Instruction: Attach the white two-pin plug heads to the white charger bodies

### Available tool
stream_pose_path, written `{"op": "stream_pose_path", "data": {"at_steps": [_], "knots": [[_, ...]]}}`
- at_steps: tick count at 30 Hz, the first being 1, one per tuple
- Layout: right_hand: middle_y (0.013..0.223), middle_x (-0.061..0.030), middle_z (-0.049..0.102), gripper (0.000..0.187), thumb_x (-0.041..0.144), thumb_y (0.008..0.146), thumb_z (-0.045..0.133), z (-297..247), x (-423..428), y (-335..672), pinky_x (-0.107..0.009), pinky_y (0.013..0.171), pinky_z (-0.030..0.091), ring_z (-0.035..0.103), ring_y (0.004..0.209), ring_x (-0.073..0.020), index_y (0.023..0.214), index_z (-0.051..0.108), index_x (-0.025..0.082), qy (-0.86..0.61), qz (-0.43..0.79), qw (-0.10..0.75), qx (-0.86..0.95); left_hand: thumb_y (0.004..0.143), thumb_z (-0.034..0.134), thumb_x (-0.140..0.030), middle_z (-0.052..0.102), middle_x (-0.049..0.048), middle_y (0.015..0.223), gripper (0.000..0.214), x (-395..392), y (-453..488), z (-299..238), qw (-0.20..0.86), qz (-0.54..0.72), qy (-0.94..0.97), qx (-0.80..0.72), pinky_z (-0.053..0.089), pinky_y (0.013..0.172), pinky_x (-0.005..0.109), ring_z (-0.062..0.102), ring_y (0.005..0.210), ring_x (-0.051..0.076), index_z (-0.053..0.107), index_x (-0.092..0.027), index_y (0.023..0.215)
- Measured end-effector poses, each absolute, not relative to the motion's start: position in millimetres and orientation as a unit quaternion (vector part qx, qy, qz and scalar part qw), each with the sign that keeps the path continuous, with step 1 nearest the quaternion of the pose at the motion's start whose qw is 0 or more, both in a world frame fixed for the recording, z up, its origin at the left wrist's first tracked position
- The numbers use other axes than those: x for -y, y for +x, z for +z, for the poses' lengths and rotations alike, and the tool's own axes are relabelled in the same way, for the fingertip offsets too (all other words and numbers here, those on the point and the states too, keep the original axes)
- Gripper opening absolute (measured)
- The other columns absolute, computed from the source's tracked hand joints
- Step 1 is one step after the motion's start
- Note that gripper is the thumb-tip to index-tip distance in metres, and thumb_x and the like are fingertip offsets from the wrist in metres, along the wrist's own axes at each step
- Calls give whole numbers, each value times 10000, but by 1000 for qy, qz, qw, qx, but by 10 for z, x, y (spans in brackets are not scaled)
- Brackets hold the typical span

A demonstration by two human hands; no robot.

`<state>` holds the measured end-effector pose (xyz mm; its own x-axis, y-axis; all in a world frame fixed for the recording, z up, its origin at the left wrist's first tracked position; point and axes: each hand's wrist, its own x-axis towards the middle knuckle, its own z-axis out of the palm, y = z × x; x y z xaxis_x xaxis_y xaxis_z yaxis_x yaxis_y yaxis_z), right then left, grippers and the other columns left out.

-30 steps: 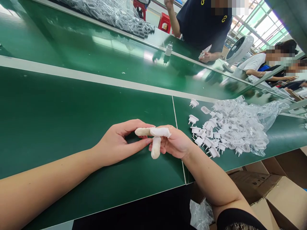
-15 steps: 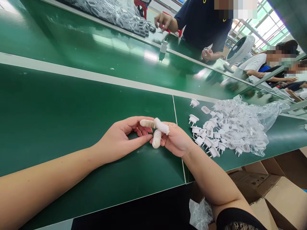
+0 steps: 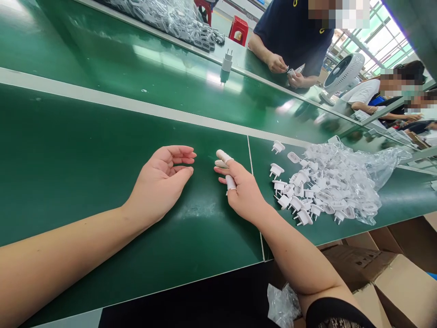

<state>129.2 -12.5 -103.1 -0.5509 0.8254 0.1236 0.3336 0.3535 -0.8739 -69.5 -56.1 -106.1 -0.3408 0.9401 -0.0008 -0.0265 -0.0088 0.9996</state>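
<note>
Above the green tabletop (image 3: 102,136), my left hand (image 3: 164,177) is open, its fingers bent a little and apart from the thumb, with nothing between them. Facing it across a gap, my right hand (image 3: 241,187) is open too and holds nothing. White finger cots (image 3: 224,157) cover the thumb and some fingers of my right hand. To the right of that hand lies a pile of white plug tops with pins (image 3: 303,193), partly inside a clear plastic bag (image 3: 382,164).
Across the table a person in a dark shirt (image 3: 283,32) handles a small white part. A white charger (image 3: 226,61) stands upright on the far green strip. Grey and white parts (image 3: 177,23) lie at the back left. A white fan (image 3: 344,73) and cardboard boxes (image 3: 406,287) are at the right.
My hands have moved apart; they were together at the right hand's finger cots. The co-worker's raised hand has come down to their other hand.
</note>
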Motion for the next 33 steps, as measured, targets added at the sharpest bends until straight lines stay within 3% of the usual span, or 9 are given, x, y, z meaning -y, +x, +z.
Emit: {"op": "stream_pose_path", "data": {"at_steps": [6,9,13,19,23,27,29,31,33], "knots": [[1613,-122,486,775,57,944,410,-937,158,1314,-416,916,697,666,1344,-250,1660,309,335,-402,435,264,762,767,768,-232,728,45,1157,340,562,-710,-1051,420,585,393,-572,546,1105,475,686,1143,264,710,-240,1102],[1622,-125,462,769,47,954,388,-936,162,1305,-451,989,672,629,1393,-257,1657,297,348,-387,411,277,777,767,771,-224,730,47,1144,343,564,-718,-1044,420,581,396,-573,540,1117,483,688,1135,260,710,-232,1105],[1603,-173,428,756,11,934,380,-939,151,1308,-500,1098,612,587,1435,-276,1643,314,266,-398,372,240,804,784,767,-224,732,43,1114,312,563,-716,-1050,421,579,398,-574,546,1119,481,693,1116,256,718,-236,1092],[1581,-177,411,851,-43,883,351,-889,134,1366,-491,1048,632,565,1449,-297,1667,263,275,-429,335,206,813,781,765,-214,733,43,1098,295,562,-709,-1048,424,578,398,-573,552,1118,488,694,1106,260,725,-236,1073],[1528,-150,456,870,-33,871,370,-866,109,1397,-467,992,654,611,1380,-275,1663,282,317,-438,323,223,809,766,769,-211,732,48,1094,302,566,-711,-1026,429,573,396,-575,548,1123,497,693,1107,263,722,-230,1064],[1426,-148,522,858,-21,830,399,-832,113,1378,-408,813,686,708,1093,-230,1629,384,290,-440,318,221,810,767,770,-228,734,48,1089,288,564,-705,-1017,430,571,397,-576,553,1116,489,695,1094,260,724,-231,1051],[1447,-139,513,849,-4,842,409,-831,121,1362,-375,763,684,699,1071,-220,1628,396,317,-432,321,242,807,762,776,-231,735,48,1092,295,561,-702,-1023,429,571,399,-575,557,1111,483,695,1096,261,725,-231,1053],[1548,-125,448,825,18,890,400,-848,124,1351,-367,809,685,678,1163,-222,1640,373,359,-421,329,270,801,760,781,-230,737,48,1090,301,560,-702,-1033,429,572,400,-574,560,1107,480,695,1097,261,726,-231,1055],[1620,-114,380,798,27,932,381,-868,123,1347,-420,969,659,643,1266,-229,1650,353,373,-420,322,280,801,767,780,-231,739,47,1085,291,560,-704,-1044,429,573,400,-573,563,1104,482,695,1092,261,729,-235,1053]]}}
